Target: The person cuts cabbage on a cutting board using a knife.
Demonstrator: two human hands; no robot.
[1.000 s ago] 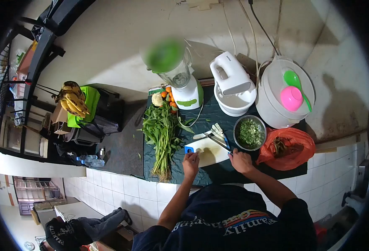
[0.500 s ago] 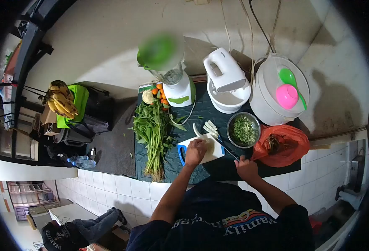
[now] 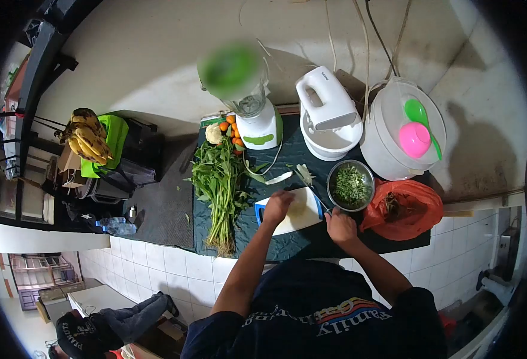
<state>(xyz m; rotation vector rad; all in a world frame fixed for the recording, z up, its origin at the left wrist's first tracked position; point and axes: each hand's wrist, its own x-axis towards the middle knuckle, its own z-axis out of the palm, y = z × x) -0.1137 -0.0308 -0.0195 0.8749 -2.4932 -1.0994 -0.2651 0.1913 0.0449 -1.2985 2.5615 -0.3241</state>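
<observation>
My right hand (image 3: 340, 225) grips a knife (image 3: 318, 199) by its handle at the right end of the cutting board. The blade points up and left toward pale green-white vegetable pieces (image 3: 304, 173) beyond the board. Curled fingers make up my left hand (image 3: 278, 206), over the left part of the white cutting board (image 3: 302, 218) with blue ends; anything within them is hidden. A longer white vegetable piece (image 3: 279, 178) lies on the dark cloth just past the board. Right of the knife stands a metal bowl (image 3: 333, 194) of chopped greens (image 3: 352, 184).
Leafy greens (image 3: 218, 191) lie left of the board, near a cauliflower (image 3: 214, 133) and orange produce (image 3: 237, 142). Behind stand a blender (image 3: 260, 128), a white mixer (image 3: 326, 99) with its bowl, and a lidded white container (image 3: 389, 140). A red plastic bag (image 3: 416, 218) sits at right.
The long white piece has shifted from the board's back edge onto the cloth. My right hand and knife have moved slightly up and left. The view has shifted a little.
</observation>
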